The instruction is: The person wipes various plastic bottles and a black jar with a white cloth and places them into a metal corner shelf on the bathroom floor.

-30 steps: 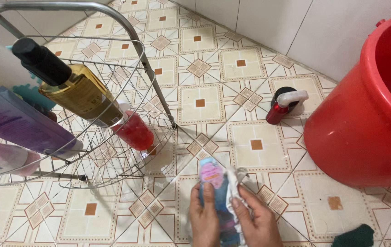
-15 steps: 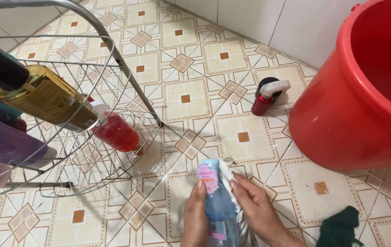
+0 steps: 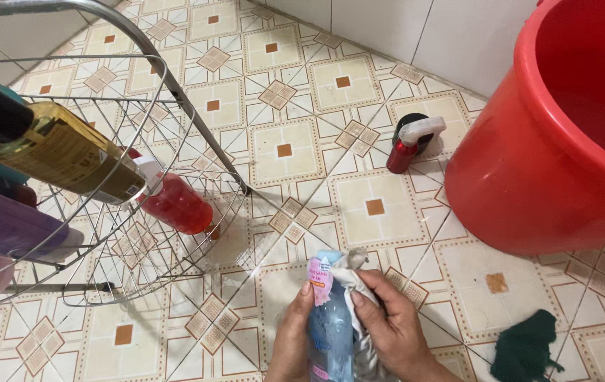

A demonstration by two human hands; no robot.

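So we're crouched over the tiled floor [image 3: 295,152], right at its near edge, and the step in hand looks like the wipe-down of a blue plastic bottle [image 3: 330,322] with a pink label. Our left hand [image 3: 294,339] has its fingers curled round the bottle's left side, thumb up by the label, holding it off the tiles. Our right hand [image 3: 387,325] is wrapped over a pale grey rag [image 3: 350,272], fingers closed and pressing the cloth onto the bottle's right side and top. Both grips look snug, nothing loose.

Around us: a wire rack [image 3: 175,106] on the left edge of the floor with an amber bottle [image 3: 62,152], a purple tube [image 3: 5,226] and a red pump bottle [image 3: 175,201] lying in it. A small red spray bottle [image 3: 412,145] stands near the wall, just beside the big red bucket [image 3: 550,163] on the right. A dark green cloth [image 3: 525,346] sits in the near right corner.

Our guess is the cap end is getting rubbed now. The next bit probably calls for turning the bottle in the left hand so the rag reaches the label side, and keeping a firm hold, since it may well be slippery.
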